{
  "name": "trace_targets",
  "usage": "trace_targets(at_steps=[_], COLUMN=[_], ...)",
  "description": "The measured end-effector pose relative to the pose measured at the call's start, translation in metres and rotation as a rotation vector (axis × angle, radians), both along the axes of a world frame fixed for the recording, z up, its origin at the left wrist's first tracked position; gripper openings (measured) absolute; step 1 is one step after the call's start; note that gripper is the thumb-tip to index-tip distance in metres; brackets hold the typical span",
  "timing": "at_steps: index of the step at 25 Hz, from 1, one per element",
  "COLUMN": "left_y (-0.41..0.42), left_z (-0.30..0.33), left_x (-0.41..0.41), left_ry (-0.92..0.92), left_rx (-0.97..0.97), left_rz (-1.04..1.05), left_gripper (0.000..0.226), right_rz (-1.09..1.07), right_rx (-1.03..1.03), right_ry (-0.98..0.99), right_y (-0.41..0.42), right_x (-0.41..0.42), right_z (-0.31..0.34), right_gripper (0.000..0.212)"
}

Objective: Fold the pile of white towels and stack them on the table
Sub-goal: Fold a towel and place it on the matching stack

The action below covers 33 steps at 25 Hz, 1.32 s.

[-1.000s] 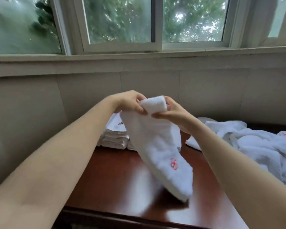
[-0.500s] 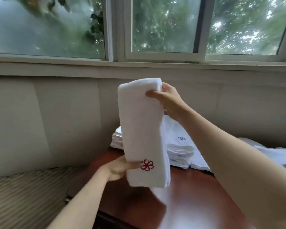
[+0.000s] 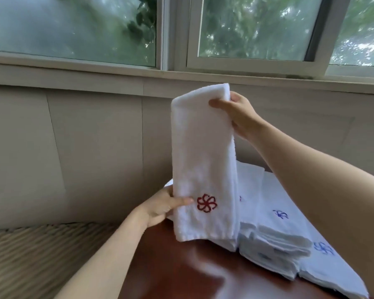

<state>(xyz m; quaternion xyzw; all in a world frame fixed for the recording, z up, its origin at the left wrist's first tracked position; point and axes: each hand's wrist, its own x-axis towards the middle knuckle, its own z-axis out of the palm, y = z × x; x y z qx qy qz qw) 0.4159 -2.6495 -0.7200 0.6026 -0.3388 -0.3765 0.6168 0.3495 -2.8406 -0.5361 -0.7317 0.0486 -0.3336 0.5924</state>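
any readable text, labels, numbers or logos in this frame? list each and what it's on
No words or numbers are readable anywhere.
Held towel: red embroidered flower emblem, a sign with no letters.
Stack of folded towels: blue flower emblems, also no letters; a small red mark beside the held towel is too small to read.

One hanging towel (image 3: 203, 158) was counted, two hands, left (image 3: 160, 207) and right (image 3: 239, 114), two stacks of folded towels (image 3: 279, 234), one table (image 3: 181, 277).
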Motion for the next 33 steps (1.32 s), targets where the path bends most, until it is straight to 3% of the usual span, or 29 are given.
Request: trace_targets(at_steps=[3, 8, 11, 12, 14, 16, 19, 22, 24, 26, 28, 30, 31, 33], left_y=[-0.020, -0.074, -0.098, -0.101, -0.105, -0.111, -0.125, -0.130, -0.122, -0.111, -0.110, -0.113, -0.115, -0.119], left_z=[0.027, 0.037, 0.005, -0.004, -0.014, -0.010, 0.010, 0.029, 0.024, 0.009, -0.001, -0.002, 0.001, 0.011], left_x=[0.049, 0.116, 0.138, 0.139, 0.140, 0.137, 0.138, 0.143, 0.146, 0.147, 0.147, 0.143, 0.139, 0.129], left_ry=[0.025, 0.186, 0.117, 0.054, -0.005, -0.057, -0.191, -0.235, -0.334, -0.361, -0.408, -0.715, -0.894, -0.985], left_rx=[-0.016, -0.003, 0.211, 0.313, 0.422, 0.440, 0.393, 0.287, 0.479, 0.743, 0.790, 0.794, 0.796, 0.735], left_rz=[0.046, 0.073, 0.116, 0.113, 0.064, 0.027, 0.069, 0.144, 0.087, 0.038, 0.134, 0.270, 0.344, 0.399], left_gripper=[0.046, 0.043, 0.041, 0.039, 0.036, 0.036, 0.035, 0.034, 0.038, 0.050, 0.059, 0.045, 0.032, 0.027], right_rz=[-0.096, -0.224, -0.214, -0.203, -0.254, -0.378, -0.394, -0.384, -0.436, -0.494, -0.556, -0.557, -0.498, -0.374], right_rx=[0.063, 0.059, 0.136, 0.206, 0.242, 0.168, 0.157, 0.243, 0.248, 0.119, -0.107, -0.196, -0.145, 0.121], right_ry=[-0.002, 0.014, 0.299, 0.418, 0.590, 0.636, 0.628, 0.445, 0.438, 0.543, 0.650, 0.699, 0.715, 0.659], right_y=[-0.055, -0.144, -0.174, -0.180, -0.181, -0.183, -0.178, -0.169, -0.160, -0.148, -0.140, -0.136, -0.134, -0.134], right_x=[0.052, 0.112, 0.129, 0.132, 0.137, 0.146, 0.155, 0.154, 0.148, 0.144, 0.143, 0.141, 0.140, 0.139], right_z=[-0.003, -0.029, -0.090, -0.124, -0.189, -0.224, -0.218, -0.208, -0.215, -0.225, -0.225, -0.217, -0.211, -0.199], right_gripper=[0.027, 0.041, 0.081, 0.086, 0.074, 0.061, 0.043, 0.044, 0.030, 0.003, 0.019, 0.026, 0.028, 0.020])
